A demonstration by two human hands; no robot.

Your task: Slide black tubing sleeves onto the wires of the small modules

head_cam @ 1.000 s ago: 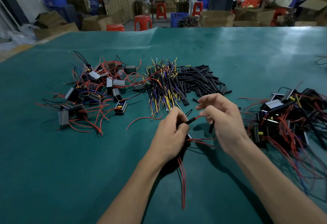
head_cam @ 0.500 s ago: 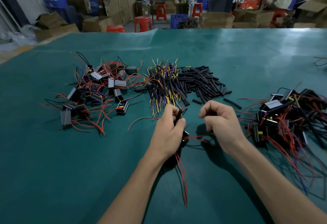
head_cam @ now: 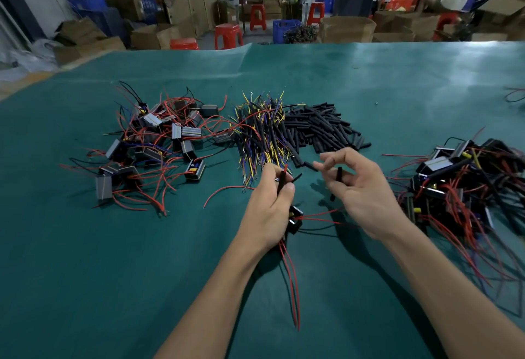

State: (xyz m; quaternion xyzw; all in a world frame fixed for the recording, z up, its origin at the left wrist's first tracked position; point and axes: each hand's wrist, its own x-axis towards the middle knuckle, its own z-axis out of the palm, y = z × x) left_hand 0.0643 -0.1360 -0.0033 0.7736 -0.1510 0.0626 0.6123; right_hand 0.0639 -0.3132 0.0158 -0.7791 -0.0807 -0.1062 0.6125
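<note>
On the far left of the green mat (head_cam: 85,273) lies the heap of unsleeved modules (head_cam: 159,145). They are tangled in red wires, so I cannot count them exactly, but there are more than ten. Next to it comes a bundle of yellow and blue leads (head_cam: 261,134), too many to count, and just beside that the pile of loose black sleeves (head_cam: 321,126), some dozens.

In the middle, the left hand (head_cam: 270,211) is clenched around one module (head_cam: 294,218) and pinches one black sleeve (head_cam: 281,185) between thumb and forefinger. A red wire tip shows just above the top of this sleeve. Two red wires (head_cam: 292,287) hang from below the hand toward the person.

The right hand (head_cam: 360,188) holds one spare sleeve (head_cam: 339,174) loosely in half-curled fingers, apart from the left hand.

To do this step well, I think the left hand should keep the wire straight and stiff (a bent wire will catch inside the tube), and the right hand should bring the sleeve mouth exactly in line with a free wire end before pushing.

On the far right lies the pile of sleeved modules (head_cam: 466,182), again too tangled for counting.
</note>
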